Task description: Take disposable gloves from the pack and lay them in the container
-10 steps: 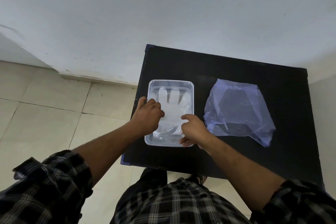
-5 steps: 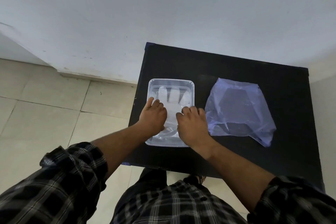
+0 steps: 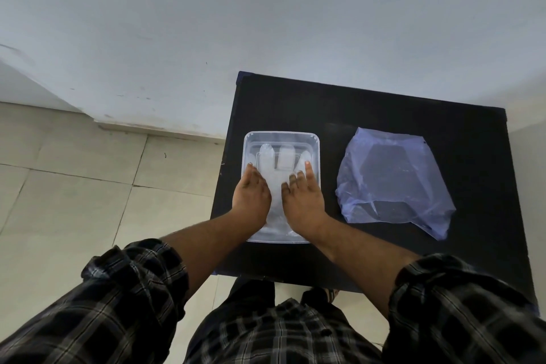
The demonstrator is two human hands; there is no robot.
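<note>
Black square tabletop (image 3: 369,115) carries one clear rectangular plastic container (image 3: 281,136) and one bluish plastic pack (image 3: 390,180), well apart. Both my left hand (image 3: 251,196) and right hand (image 3: 304,201) press flat, fingers spread, on the translucent gloves (image 3: 276,168) inside; their count is unclear.

Dk plaid shirt (image 3: 283,331), sleeves (image 3: 139,278) rolled.

One container (image 3: 281,135), one pack (image 3: 393,180), perhaps one glove (image 3: 274,165), two hands

Pale wall (image 3: 266,9); beige tiled floor (image 3: 74,186); black table (image 3: 369,109) against wall.
</note>
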